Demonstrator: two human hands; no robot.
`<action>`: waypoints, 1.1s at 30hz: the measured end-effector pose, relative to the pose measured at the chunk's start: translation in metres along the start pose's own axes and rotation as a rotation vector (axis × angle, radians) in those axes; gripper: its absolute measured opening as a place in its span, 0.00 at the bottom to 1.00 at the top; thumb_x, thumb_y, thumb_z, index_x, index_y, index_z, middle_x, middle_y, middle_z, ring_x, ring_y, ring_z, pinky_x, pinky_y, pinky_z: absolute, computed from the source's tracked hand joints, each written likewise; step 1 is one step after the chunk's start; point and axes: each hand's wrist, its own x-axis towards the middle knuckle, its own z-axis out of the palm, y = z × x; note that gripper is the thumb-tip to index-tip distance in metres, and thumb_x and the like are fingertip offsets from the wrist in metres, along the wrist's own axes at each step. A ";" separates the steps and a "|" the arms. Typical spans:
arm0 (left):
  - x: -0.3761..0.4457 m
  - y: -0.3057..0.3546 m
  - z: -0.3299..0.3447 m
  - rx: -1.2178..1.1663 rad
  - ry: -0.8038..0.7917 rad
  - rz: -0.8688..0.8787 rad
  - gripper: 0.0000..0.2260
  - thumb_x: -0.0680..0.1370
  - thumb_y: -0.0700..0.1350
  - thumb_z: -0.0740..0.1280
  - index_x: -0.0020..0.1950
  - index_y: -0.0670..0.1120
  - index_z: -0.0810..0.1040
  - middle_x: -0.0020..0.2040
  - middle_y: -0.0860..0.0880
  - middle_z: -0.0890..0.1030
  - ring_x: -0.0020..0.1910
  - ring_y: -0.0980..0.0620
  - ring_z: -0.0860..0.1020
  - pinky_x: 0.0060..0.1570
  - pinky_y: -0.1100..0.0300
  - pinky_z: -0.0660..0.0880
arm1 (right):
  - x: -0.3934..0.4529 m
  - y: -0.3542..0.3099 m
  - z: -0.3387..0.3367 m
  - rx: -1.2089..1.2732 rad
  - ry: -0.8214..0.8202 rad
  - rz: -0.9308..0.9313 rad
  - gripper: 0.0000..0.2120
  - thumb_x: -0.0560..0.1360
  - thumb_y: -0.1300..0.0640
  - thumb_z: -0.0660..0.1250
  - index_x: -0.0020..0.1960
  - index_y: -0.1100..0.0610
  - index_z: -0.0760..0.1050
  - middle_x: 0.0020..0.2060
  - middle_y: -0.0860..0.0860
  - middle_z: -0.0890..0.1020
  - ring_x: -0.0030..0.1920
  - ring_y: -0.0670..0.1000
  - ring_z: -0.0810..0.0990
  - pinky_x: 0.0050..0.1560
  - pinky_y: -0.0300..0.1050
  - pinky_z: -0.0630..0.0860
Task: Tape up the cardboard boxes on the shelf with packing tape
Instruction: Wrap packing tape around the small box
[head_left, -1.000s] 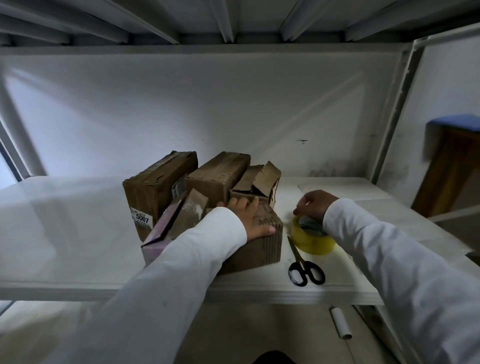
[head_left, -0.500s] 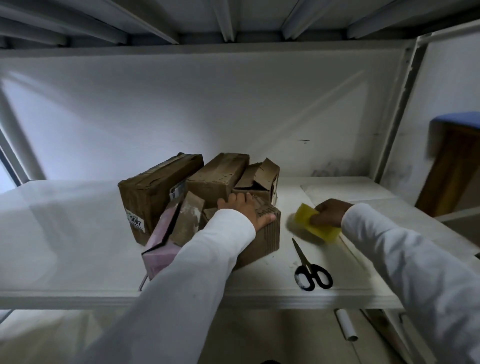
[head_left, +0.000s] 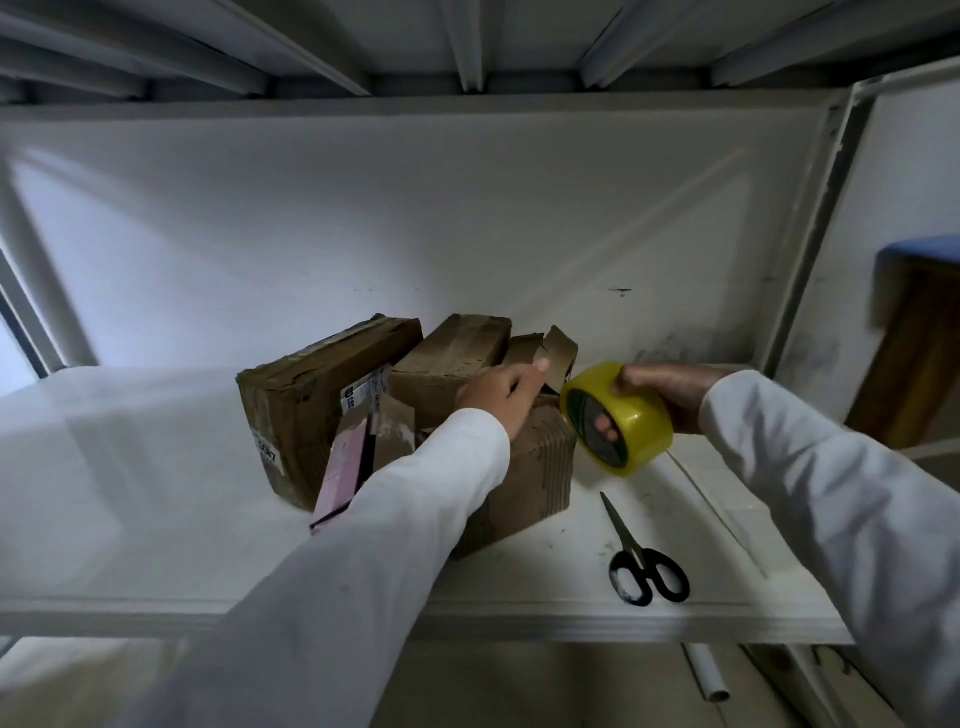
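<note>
White shelf (head_left: 156, 519) carries cluster of cardboard boxes (head_left: 322, 395) at centre. Left hand (head_left: 498, 389) rests, fingers loose, atop near box (head_left: 535, 483). Right hand (head_left: 670, 389) grips yellow tape roll (head_left: 623, 421), lifted right of boxes. Scissors (head_left: 639, 556) lie near right.

light: dim, you get streaks on the back wall (head_left: 415, 234) | blur: soft throughout | edges: wide-angle bowing at your frame's sides
</note>
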 end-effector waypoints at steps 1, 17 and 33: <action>0.001 0.003 0.001 0.003 -0.006 0.008 0.19 0.80 0.61 0.53 0.52 0.51 0.79 0.58 0.45 0.77 0.61 0.43 0.73 0.64 0.46 0.68 | -0.001 -0.003 0.001 -0.043 -0.012 -0.018 0.15 0.68 0.55 0.62 0.48 0.66 0.75 0.34 0.56 0.83 0.34 0.53 0.82 0.45 0.49 0.77; 0.004 0.054 0.022 -0.291 -0.039 -0.037 0.12 0.75 0.46 0.70 0.57 0.42 0.80 0.51 0.47 0.79 0.50 0.52 0.75 0.52 0.62 0.69 | -0.027 -0.008 0.001 -0.368 0.090 -0.122 0.16 0.56 0.57 0.66 0.43 0.58 0.75 0.30 0.50 0.84 0.31 0.47 0.83 0.32 0.35 0.76; 0.003 0.063 0.020 -0.177 0.218 -0.081 0.08 0.79 0.42 0.59 0.46 0.41 0.77 0.41 0.45 0.76 0.41 0.47 0.73 0.40 0.61 0.67 | -0.033 -0.010 0.014 -0.264 0.143 -0.175 0.03 0.71 0.61 0.65 0.45 0.59 0.74 0.32 0.53 0.83 0.33 0.50 0.81 0.35 0.38 0.77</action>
